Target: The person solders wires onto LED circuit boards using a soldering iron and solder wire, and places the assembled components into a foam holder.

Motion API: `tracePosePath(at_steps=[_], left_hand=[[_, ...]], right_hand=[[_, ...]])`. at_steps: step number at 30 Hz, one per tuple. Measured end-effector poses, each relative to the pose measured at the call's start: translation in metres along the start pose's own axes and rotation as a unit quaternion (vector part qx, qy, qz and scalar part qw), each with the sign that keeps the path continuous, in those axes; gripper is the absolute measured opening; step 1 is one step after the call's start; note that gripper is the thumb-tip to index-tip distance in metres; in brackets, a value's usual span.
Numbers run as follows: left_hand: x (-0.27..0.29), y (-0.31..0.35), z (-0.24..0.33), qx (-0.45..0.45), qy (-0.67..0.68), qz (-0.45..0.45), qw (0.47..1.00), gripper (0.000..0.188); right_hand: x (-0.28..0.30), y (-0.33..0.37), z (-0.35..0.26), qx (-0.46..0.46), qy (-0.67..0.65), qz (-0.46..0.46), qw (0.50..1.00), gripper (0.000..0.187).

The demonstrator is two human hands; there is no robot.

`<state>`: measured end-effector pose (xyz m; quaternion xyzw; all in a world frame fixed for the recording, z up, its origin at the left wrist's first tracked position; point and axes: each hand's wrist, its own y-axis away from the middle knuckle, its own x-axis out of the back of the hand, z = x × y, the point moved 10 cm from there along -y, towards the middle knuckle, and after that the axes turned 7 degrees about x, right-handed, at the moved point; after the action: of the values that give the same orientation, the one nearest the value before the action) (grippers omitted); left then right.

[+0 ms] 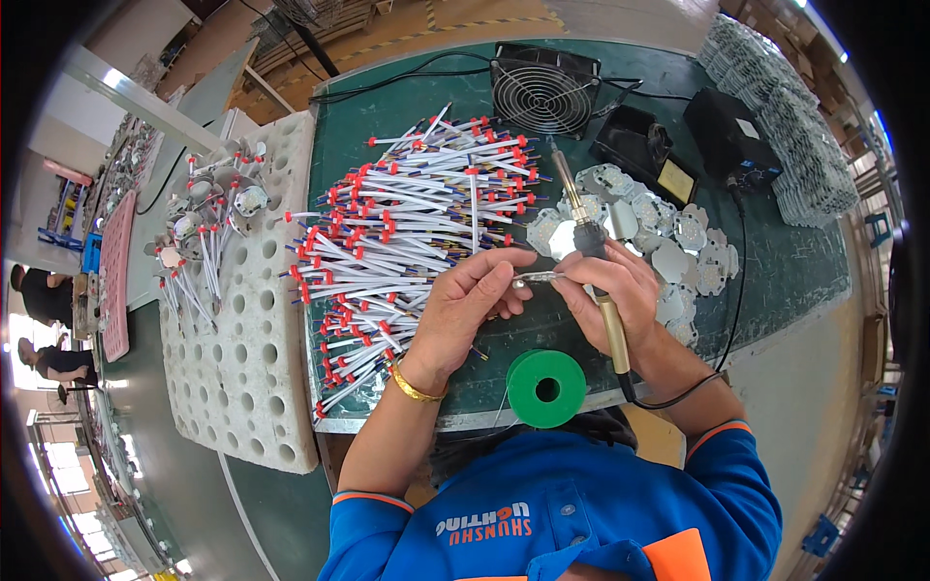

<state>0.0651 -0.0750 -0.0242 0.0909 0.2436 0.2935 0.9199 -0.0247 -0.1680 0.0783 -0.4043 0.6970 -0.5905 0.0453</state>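
Broadly, a dark green workbench (780,281) spreads beneath the left hand (465,300) and right hand (635,290). Well to the left hand's left is a whitish foam board pierced with round holes (295,373). Nearer, left of and beyond that hand, sprawls a heap of thin white tubes with red collars (417,208). Past the right hand overlap flat silvery discs (668,261); beyond both hands stands a square black fan with a round wire guard (542,92). A soldering iron with a gold-coloured handle (610,334) rests in the right hand's grasp, tip pointing away from the body. Just bodyward of the hands sits a round green spool (523,387). Between the hands, fingertips of both pinch a small silvery piece (536,277), its exact shape unclear.
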Motion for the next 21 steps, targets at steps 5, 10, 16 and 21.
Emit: tracePosePath(at_steps=[5, 10, 16, 21], left_hand=[[0.004, -0.001, -0.003, -0.015, -0.022, 0.004, 1.000, 0.027], [0.004, 0.000, -0.002, -0.017, -0.034, 0.008, 0.999, 0.027], [0.002, 0.002, -0.001, -0.024, -0.018, -0.002, 1.000, 0.029], [-0.011, 0.003, -0.006, -0.035, -0.159, -0.056, 0.985, 0.020]], right_hand=[[0.001, -0.001, -0.001, -0.008, -0.005, 0.012, 1.000, 0.033], [-0.001, 0.001, 0.003, -0.025, -0.020, 0.007, 0.999, 0.032], [0.000, 0.001, 0.004, -0.049, -0.035, -0.004, 0.998, 0.032], [0.005, 0.000, 0.013, -0.097, -0.075, 0.020, 0.992, 0.029]])
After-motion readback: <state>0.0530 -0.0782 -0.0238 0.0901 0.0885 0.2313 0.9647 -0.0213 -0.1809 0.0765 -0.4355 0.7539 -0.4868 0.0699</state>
